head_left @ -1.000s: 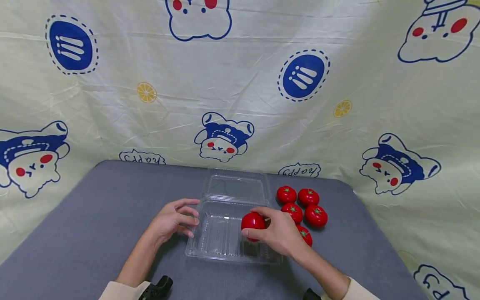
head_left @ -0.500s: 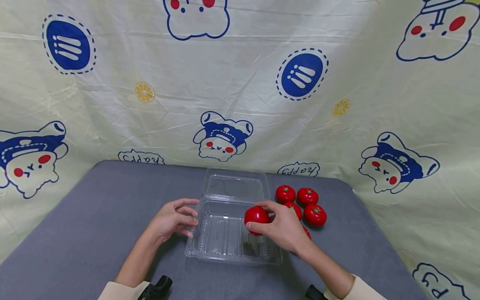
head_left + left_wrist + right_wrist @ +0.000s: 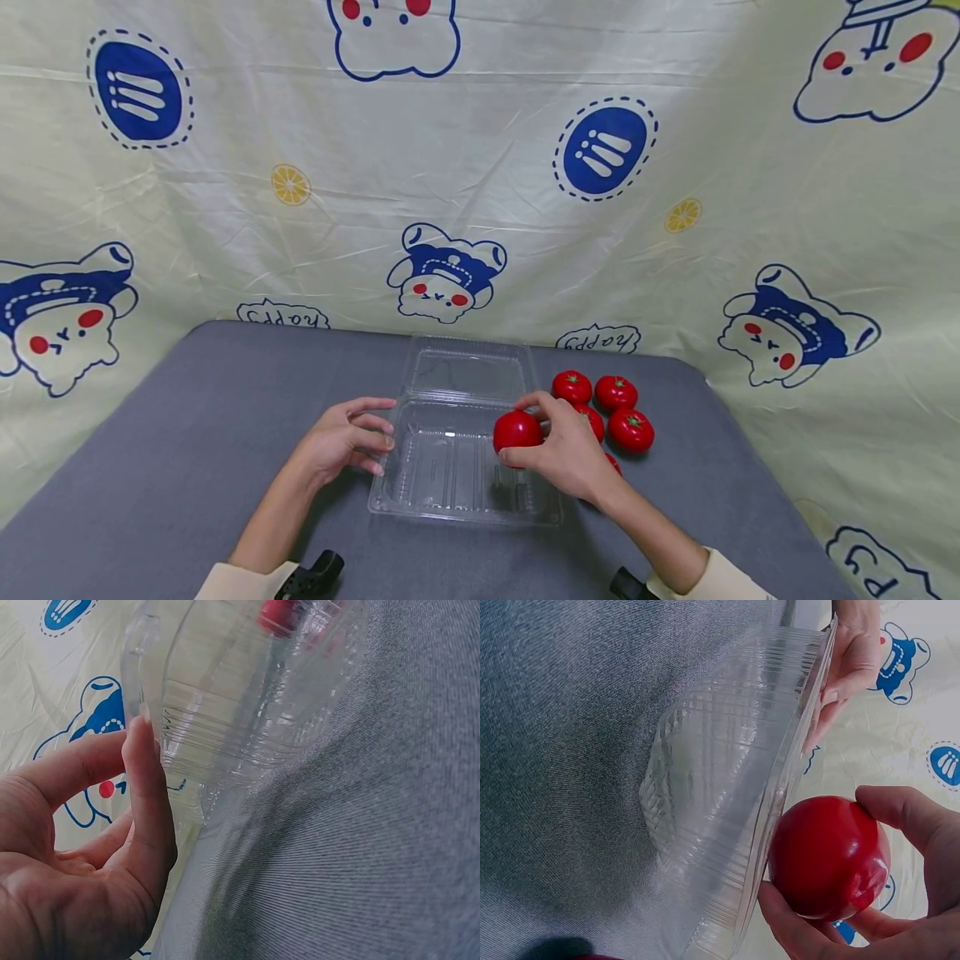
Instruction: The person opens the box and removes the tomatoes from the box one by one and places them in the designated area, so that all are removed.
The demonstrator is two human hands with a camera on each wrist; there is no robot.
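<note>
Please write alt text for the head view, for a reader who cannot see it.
A right hand holds a red tomato over an open clear box on a grey table, while the left hand touches the box's edge. More tomatoes lie to the right.

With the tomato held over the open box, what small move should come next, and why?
Probably lower the tomato into the right end of the box and let go. The right hand grips it just above the empty tray, the left hand touches the box's left edge, and more tomatoes wait on the table.
</note>
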